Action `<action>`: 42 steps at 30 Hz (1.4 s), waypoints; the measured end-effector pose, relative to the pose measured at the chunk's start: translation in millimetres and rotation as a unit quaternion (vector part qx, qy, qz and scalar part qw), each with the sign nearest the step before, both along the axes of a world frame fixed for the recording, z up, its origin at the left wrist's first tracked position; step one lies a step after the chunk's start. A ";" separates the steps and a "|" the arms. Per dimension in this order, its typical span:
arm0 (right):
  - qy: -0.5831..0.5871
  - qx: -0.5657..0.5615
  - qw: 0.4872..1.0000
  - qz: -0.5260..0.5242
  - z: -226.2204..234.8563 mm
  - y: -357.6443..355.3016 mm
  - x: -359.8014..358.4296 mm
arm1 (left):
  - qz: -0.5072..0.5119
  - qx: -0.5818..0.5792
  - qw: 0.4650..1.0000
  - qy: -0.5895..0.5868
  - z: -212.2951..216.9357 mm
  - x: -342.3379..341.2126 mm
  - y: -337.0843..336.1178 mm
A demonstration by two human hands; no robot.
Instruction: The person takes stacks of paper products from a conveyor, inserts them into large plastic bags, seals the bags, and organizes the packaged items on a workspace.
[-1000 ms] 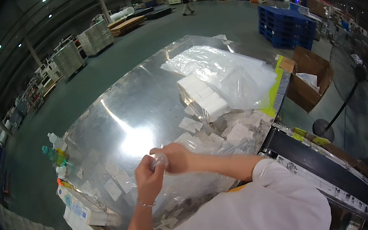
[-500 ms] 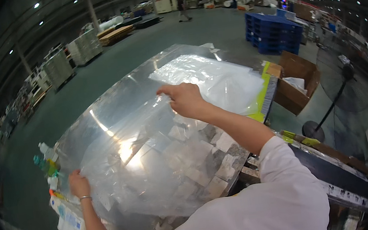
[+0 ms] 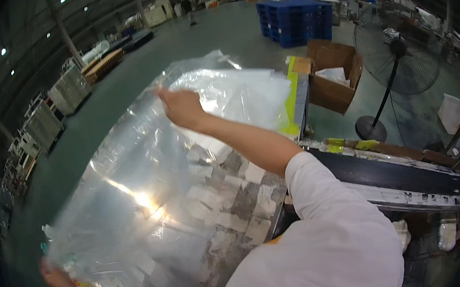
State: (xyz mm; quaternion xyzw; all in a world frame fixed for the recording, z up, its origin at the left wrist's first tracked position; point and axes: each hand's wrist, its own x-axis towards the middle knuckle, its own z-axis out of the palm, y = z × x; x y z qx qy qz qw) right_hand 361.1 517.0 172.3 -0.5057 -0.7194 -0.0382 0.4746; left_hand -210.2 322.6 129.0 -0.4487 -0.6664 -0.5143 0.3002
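I hold a big clear plastic bag spread out over the bench. It is thin, shiny and crinkly, and light glints off it. My right hand pinches its far top corner with closed fingers. My left hand grips the near bottom corner. Small white boxes show through the plastic, below my fingers.

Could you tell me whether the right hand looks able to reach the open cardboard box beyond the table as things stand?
Probably not: the right hand grips the far edge of the clear plastic sheet, and the cardboard box sits on the floor past the table's yellow-taped end.
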 end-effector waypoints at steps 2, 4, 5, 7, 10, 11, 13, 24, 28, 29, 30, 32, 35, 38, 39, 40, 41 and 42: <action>0.119 0.135 0.983 0.041 44.5 -30.1 -13.5 | -0.076 0.178 0.963 -0.186 64.7 58.6 -48.5; 0.210 0.201 0.947 0.136 31.9 -47.3 -17.3 | 0.073 0.139 0.987 -0.043 44.9 100.5 -90.8; 0.239 0.216 0.932 0.166 13.0 -57.8 -21.9 | 0.158 0.039 0.986 -0.022 -1.3 68.0 -114.0; 0.140 0.169 0.964 0.153 -63.2 -62.2 -37.9 | 0.435 -0.630 0.605 0.218 -157.5 -32.1 -140.2; -0.336 -0.394 0.802 0.297 -222.7 -51.3 -5.7 | -0.111 -0.586 0.801 0.048 -261.7 91.5 -153.4; -0.372 -0.426 0.736 0.373 -272.1 -46.2 8.9 | -0.146 -0.560 0.815 0.013 -248.9 133.1 -156.5; -0.205 -0.380 0.806 0.405 -288.1 -39.0 32.0 | -0.142 -0.460 0.864 -0.146 -249.9 136.4 -163.8; 0.012 -0.438 0.864 -0.250 -245.2 153.0 197.1 | -0.084 -0.394 0.847 -0.347 -260.4 195.4 -119.3; -0.152 -0.322 0.881 -0.311 -279.4 239.1 246.7 | -0.079 -0.408 0.825 -0.383 -270.1 219.4 -109.0; -0.138 -0.244 0.897 -0.343 -259.4 261.5 253.9 | -0.090 -0.386 0.828 -0.396 -272.9 224.2 -109.1; -0.110 -0.204 0.914 -0.334 -232.8 285.1 257.3 | -0.086 -0.382 0.827 -0.403 -270.7 228.5 -108.7; -0.111 -0.020 0.956 -0.273 -188.8 320.9 248.0 | -0.080 -0.375 0.824 -0.418 -265.3 238.0 -106.2; -0.134 0.091 0.980 -0.112 -168.7 365.3 219.6 | -0.022 -0.417 0.814 -0.404 -265.9 241.4 -108.4; -0.213 -0.070 0.970 -0.092 -207.0 406.4 210.8 | 0.114 -0.543 0.785 -0.277 -237.8 256.1 -77.0; -0.213 -0.106 0.968 -0.082 -223.3 417.2 208.4 | 0.151 -0.496 0.807 -0.282 -239.5 260.1 -71.9; -0.213 -0.143 0.964 -0.073 -242.1 425.4 204.9 | 0.187 -0.449 0.826 -0.283 -242.9 261.5 -69.2; -0.219 -0.258 0.940 -0.045 -252.6 420.0 204.8 | 0.190 -0.424 0.832 -0.302 -244.0 255.9 -62.9; -0.207 -0.268 0.941 -0.020 -278.0 423.7 198.3 | 0.196 -0.396 0.835 -0.327 -243.9 254.3 -62.5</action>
